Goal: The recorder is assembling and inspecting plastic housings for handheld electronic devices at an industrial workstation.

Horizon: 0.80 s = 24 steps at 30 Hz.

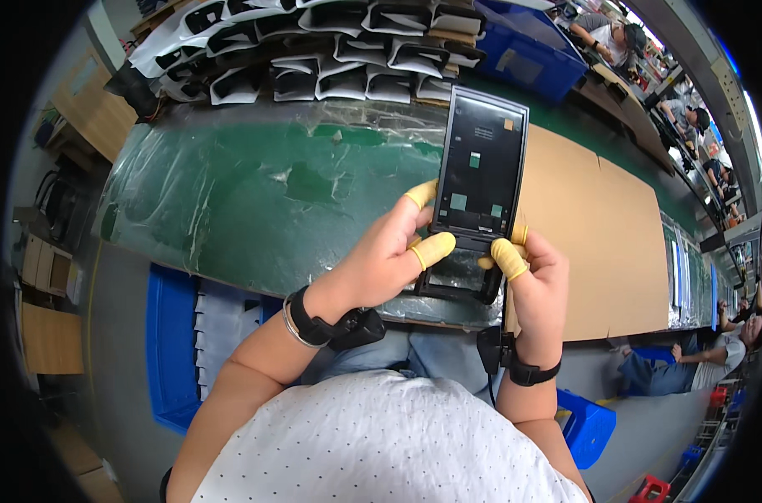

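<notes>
Pinching a long black panel (482, 180) with both hands, and it's being held over the table (247, 222), right of the middle, with its lower end toward the near edge. The left hand (381, 251) is gripping its lower left side between thumb and finger, the right hand (542, 281) is pinching around the lower right corner, and both are wearing yellow finger covers (434, 250). Small cut-outs are letting green show through. Just below, a black open frame (456, 292) is sitting by the table's near edge, can't tell if the two are joined. Cardboard (595, 235) is covering much of the right side, and black parts in white wrapping (339, 82) are lying stacked along the far edge
</notes>
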### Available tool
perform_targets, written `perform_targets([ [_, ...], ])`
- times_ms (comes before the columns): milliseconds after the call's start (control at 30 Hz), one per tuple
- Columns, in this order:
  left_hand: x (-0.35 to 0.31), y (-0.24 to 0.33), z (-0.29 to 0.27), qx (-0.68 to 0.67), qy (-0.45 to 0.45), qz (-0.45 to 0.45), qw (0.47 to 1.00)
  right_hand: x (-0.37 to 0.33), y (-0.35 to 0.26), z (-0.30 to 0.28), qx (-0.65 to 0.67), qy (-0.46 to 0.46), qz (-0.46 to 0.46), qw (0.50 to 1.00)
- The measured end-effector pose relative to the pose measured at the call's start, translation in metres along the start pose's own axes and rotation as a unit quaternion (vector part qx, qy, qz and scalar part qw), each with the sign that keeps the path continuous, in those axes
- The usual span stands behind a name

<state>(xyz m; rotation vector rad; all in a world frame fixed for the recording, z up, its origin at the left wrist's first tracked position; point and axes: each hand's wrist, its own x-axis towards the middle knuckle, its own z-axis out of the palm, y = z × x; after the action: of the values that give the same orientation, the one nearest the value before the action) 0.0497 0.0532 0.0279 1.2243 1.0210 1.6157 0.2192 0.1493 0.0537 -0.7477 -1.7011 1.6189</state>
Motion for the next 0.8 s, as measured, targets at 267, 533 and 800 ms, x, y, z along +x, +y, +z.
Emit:
perform_targets([
  [267,-0.003,0.002,-0.002,0.088,0.017,0.008,0.996,-0.003,0.007,-0.003,0.104,0.008,0.032,0.994],
  [533,-0.008,0.000,-0.011,0.133,0.039,-0.054,0.989,-0.001,0.017,0.003,0.085,0.008,0.005,0.996],
  [800,0.003,0.017,-0.053,0.169,0.172,0.092,0.966,0.011,-0.015,-0.022,-0.154,0.031,-0.111,0.981],
])
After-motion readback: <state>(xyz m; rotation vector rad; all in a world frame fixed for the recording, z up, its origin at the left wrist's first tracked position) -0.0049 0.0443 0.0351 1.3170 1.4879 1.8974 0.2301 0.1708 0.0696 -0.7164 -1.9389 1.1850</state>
